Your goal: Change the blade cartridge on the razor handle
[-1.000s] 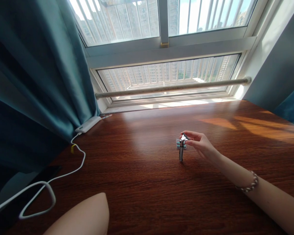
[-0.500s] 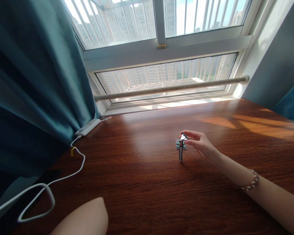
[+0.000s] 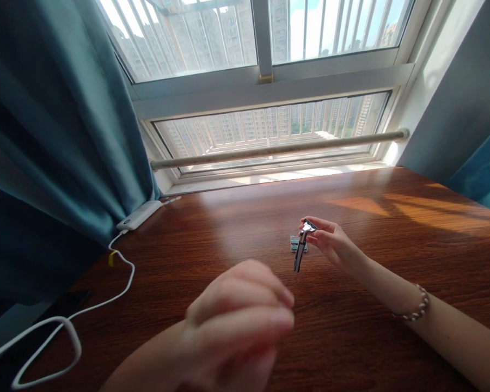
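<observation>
My right hand (image 3: pixel 330 239) pinches the head of a small silver razor handle (image 3: pixel 299 252), which hangs tilted just above the brown wooden table (image 3: pixel 237 228). A small greenish blade cartridge holder (image 3: pixel 294 242) lies on the table right behind the handle. My left hand (image 3: pixel 240 321) is raised in the foreground, close to the camera and blurred, fingers loosely curled together with nothing visible in them. A beaded bracelet (image 3: pixel 416 307) circles my right wrist.
A white power bank (image 3: pixel 139 214) lies at the table's back left with a white cable (image 3: pixel 65 321) looping toward the front left. A teal curtain (image 3: pixel 53 136) hangs on the left. A window with a rail (image 3: pixel 277 147) runs along the table's far edge.
My left hand has risen from the bottom edge into the middle foreground. The razor handle has lifted slightly off the table and tilted in my right hand.
</observation>
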{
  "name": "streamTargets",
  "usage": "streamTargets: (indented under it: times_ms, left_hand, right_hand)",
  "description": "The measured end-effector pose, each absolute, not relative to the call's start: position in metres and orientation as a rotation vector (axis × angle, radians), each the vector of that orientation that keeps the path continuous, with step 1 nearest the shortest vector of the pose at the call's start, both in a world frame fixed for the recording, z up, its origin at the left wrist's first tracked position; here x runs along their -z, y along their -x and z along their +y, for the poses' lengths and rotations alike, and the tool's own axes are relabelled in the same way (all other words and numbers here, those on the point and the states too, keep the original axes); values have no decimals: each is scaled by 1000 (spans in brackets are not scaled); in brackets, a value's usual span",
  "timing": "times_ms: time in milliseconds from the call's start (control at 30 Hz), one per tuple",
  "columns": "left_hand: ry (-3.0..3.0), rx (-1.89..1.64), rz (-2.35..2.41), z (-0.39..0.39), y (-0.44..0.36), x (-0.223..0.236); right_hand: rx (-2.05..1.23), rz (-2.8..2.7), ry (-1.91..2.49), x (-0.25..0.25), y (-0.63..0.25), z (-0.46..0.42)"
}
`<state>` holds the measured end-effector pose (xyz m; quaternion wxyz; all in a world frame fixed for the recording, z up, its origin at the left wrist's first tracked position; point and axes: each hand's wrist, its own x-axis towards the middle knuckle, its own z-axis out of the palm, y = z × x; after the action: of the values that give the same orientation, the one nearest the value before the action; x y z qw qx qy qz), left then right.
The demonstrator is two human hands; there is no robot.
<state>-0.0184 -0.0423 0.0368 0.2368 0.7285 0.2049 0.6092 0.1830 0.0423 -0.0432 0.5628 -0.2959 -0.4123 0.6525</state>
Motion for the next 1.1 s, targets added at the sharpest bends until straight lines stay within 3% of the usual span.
streamTargets:
  times_ms: [100, 267, 367, 1100]
  left_hand:
    - [-1727, -1678, 805, -8, -13, -2]
    - [-1459, -1001, 890, 24, -33, 31]
    - [-1472, -831, 780, 25, -28, 25]
    - [-1645, -861, 891, 25, -23, 14]
  right_hand:
    - [-1547, -954, 672, 43, -182, 40]
    - [-1575, -905, 581, 44, -181, 41]
    - [-1593, -914, 568, 47, -183, 44]
    - [-1493, -1239, 655, 40, -208, 56]
